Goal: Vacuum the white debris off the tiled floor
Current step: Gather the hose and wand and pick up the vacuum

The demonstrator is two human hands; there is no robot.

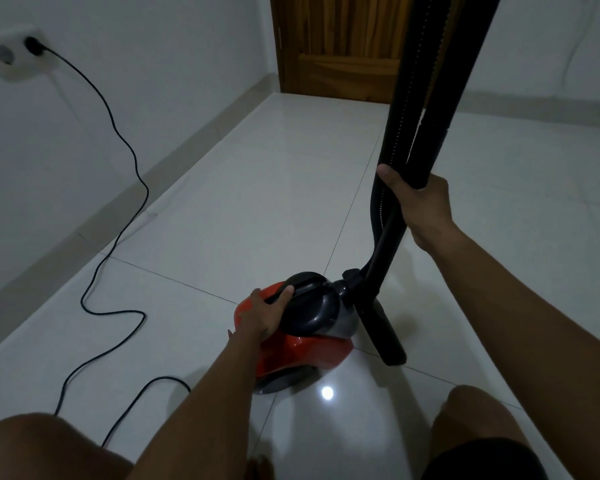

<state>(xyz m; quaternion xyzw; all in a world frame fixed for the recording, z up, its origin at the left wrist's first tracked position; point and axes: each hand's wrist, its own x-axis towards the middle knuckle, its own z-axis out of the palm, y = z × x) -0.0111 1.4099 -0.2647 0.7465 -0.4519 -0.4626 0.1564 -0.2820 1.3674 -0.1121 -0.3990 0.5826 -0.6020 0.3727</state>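
Both hands on the machine, wand standing on end, no debris to be seen

Nearest, the left hand [264, 313] curls its fingers over the dark carry handle [312, 299] of the red vacuum cleaner [305, 355], which sits on the tiled floor [257, 202]. Just to its right, the lower end of the wand [426, 116] rests on the tiles, its long axis rising steeply. Higher and farther out, the right hand [423, 209] wraps fingers and thumb round the wand and hose [378, 202] together, arm outstretched. No white debris can be made out, so which way the wand's lower end must swing is unclear. The cord [118, 237] runs off left to the wall.
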